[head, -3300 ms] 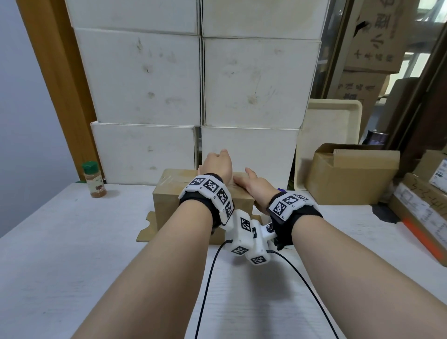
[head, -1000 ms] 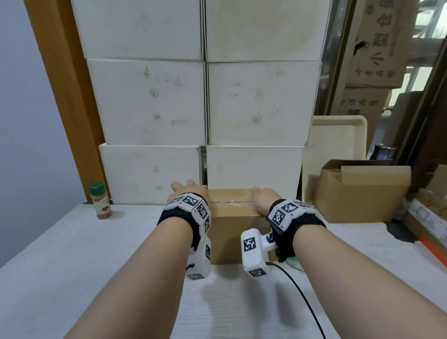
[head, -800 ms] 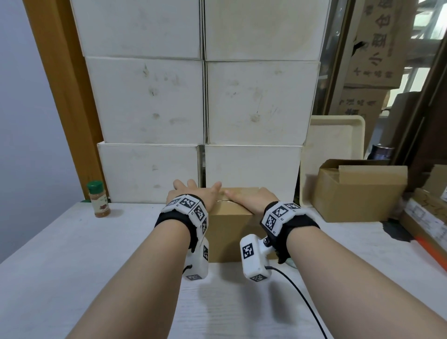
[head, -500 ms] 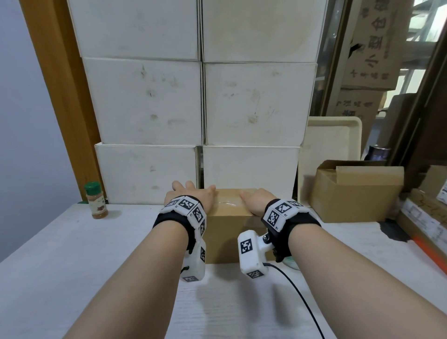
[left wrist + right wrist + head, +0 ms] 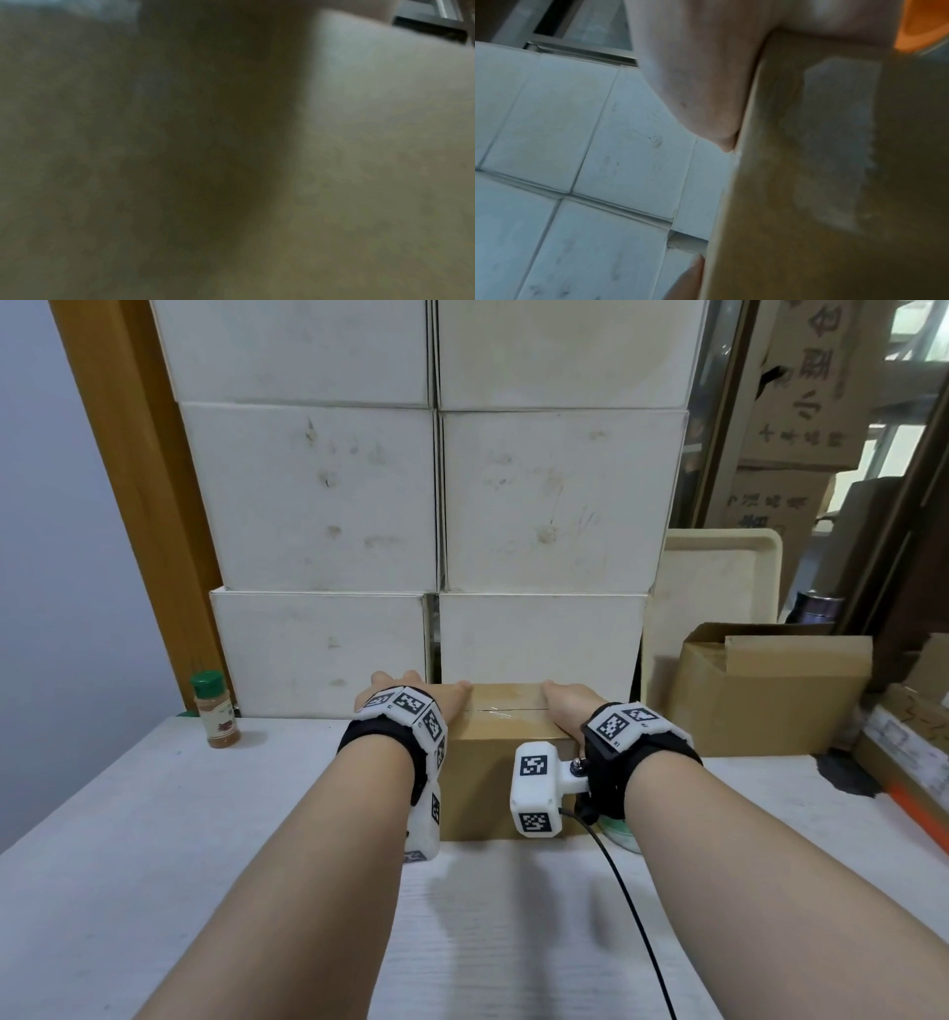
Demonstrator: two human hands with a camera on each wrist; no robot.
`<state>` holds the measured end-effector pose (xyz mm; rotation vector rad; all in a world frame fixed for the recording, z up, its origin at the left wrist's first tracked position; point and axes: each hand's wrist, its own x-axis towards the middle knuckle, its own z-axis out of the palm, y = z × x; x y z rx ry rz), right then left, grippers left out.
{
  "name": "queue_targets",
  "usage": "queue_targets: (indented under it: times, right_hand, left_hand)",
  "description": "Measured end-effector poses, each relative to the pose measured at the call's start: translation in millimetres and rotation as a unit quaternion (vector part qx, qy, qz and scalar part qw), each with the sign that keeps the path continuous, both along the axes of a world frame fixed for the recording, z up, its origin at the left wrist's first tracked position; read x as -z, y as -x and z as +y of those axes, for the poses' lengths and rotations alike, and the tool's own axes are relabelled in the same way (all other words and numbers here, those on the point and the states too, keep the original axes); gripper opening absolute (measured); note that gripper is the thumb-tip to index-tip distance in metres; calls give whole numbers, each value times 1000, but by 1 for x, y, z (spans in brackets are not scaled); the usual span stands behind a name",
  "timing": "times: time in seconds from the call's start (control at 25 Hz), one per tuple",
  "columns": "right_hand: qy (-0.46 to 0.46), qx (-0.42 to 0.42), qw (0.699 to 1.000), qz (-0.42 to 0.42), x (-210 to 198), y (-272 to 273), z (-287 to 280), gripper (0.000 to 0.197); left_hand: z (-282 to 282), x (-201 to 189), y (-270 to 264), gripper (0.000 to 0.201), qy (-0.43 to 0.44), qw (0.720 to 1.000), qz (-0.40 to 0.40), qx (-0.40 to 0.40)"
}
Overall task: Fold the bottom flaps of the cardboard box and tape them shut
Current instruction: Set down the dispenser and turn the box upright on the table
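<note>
Pressing flat-fingered on the cardboard box (image 5: 506, 711), both hands' grip holds nothing; right-wrist view shows tape (image 5: 839, 142).

I count two hands of mine, my left hand (image 5: 411, 698) and my right hand (image 5: 565, 708), both on one small brown cardboard box (image 5: 500, 762). Behind that box I count six stacked white boxes (image 5: 328, 500) in view, in two columns of three. Off beyond my left hand stands one green-capped spice jar (image 5: 215, 711). Past my right hand I count one open cardboard box (image 5: 770, 690) and one cream tray (image 5: 719, 588) leaning upright.
</note>
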<state>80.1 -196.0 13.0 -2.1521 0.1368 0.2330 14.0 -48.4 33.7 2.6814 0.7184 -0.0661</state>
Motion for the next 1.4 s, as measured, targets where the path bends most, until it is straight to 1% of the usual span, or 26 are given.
queue_targets:
  times: [0.04,0.12,0.24,0.32,0.4,0.48,0.6,0.76,0.88,1.04,1.24,1.32,1.4]
  right_hand:
    - [11,-7,1000,1,1,-3,-1,47]
    - [8,-13,1000,22,2,-2,-3,51]
    - [3,-25,1000,17,4,-1,-6,52]
    - [-27,-37,999,19,9,-5,-8,51]
    - [-94,-48,994,36,16,-9,-10,43]
    - [-171,-44,982,67,22,-7,-12,38]
    - [-226,-39,969,86,23,-3,-14,36]
    - [-244,-39,965,85,21,-1,-16,38]
    - [-252,-31,962,96,21,1,-17,39]
    - [-273,-27,956,102,21,1,-15,40]
    - [-275,-26,956,100,22,2,-16,39]
    - [-260,-25,960,100,22,3,-16,39]
    - [-252,-27,963,88,22,2,-15,40]
  left_hand:
    - [4,0,-3,74,19,1000,-9,-13]
    - [13,2,-9,84,19,1000,3,3]
    - [23,2,-15,88,35,999,7,39]
    - [29,5,-15,83,67,997,-1,42]
    - [33,9,-15,72,96,994,-29,46]
    - [37,11,-13,61,130,988,-63,48]
    - [40,9,-11,60,197,976,-92,21]
    - [44,13,-7,58,259,956,-134,-15]
    - [50,21,-11,58,271,953,-133,-23]
    - [50,21,-10,62,312,938,-145,-43]
    - [49,23,-11,62,318,934,-150,-57]
    - [49,21,-11,62,324,932,-151,-60]
    - [47,20,-11,60,315,936,-145,-64]
